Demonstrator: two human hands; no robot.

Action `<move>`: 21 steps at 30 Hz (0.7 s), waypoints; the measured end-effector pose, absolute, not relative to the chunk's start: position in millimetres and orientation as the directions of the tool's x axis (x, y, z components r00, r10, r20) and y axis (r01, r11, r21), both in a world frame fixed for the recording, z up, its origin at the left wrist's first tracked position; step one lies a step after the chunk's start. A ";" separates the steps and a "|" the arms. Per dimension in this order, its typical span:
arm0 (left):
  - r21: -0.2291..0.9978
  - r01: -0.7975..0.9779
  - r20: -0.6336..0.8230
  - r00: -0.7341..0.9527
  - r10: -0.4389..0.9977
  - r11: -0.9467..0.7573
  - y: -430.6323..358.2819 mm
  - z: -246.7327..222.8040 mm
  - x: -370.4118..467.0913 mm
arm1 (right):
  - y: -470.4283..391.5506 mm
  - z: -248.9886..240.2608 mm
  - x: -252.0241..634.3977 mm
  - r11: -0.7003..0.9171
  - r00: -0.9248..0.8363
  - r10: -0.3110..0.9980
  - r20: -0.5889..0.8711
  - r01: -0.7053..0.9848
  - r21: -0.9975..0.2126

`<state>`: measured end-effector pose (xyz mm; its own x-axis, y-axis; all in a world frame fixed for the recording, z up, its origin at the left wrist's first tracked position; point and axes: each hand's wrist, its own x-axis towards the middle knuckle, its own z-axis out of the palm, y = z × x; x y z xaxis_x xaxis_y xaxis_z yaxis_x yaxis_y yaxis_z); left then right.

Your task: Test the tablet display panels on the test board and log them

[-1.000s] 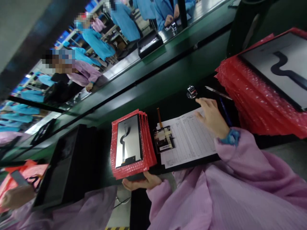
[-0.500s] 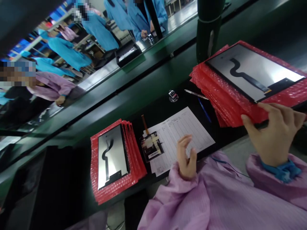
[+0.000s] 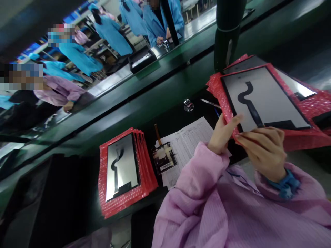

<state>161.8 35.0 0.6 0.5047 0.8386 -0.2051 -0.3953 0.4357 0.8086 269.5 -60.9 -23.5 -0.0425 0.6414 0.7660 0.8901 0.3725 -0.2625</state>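
An LCD panel [image 3: 261, 93] with a dark, curved flex cable lies on a red bubble-wrap sheet [image 3: 292, 139], tilted above a stack at the right. My left hand [image 3: 223, 134] is closed on the near left corner, its thumb on the panel and its fingers hidden underneath. Along the near edge, my right hand [image 3: 266, 150] pinches the panel and wrap by the cable's lower end. Behind them shows another LCD panel [image 3: 301, 90] on the red stack. A second stack of red bubble wrap [image 3: 147, 172] at the left bears an LCD panel [image 3: 122, 168] on top.
A printed form [image 3: 192, 141] lies between the stacks, partly under a small circuit module [image 3: 164, 158]. Beyond it are a pen [image 3: 210, 102] and a small metal-and-clear object [image 3: 188, 104]. A green post [image 3: 229, 38] rises behind the right stack. People work across the bench.
The top panel and its red wrap have been raised and drawn toward me, exposing the panel beneath. My left hand has moved right from above the form to grip the corner; my right hand has shifted left.
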 end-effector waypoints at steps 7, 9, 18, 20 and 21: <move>0.848 -0.365 -0.161 0.511 0.844 0.383 33.1 1.9 139.8 | -67.0 -19.0 256.7 0.441 -0.136 0.613 0.778 0.876 -0.194; 0.825 -0.376 -0.224 0.468 0.855 0.422 21.4 0.4 116.3 | -73.6 -13.3 254.6 0.441 -0.110 0.608 0.786 0.870 -0.220; 0.792 -0.333 -0.510 0.100 0.854 0.512 -35.3 -49.4 -3.7 | -61.0 -46.6 244.5 -0.060 0.213 0.975 0.062 0.522 -0.851; 0.782 -0.328 -0.538 0.077 0.840 0.531 -40.1 -60.8 -12.8 | -47.5 -63.5 239.3 -0.144 0.113 0.987 -0.114 0.317 -0.937; 0.785 -0.317 -0.540 0.073 0.839 0.532 -41.0 -65.0 -15.3 | -41.0 -70.3 236.2 -0.173 0.076 0.984 -0.160 0.232 -0.957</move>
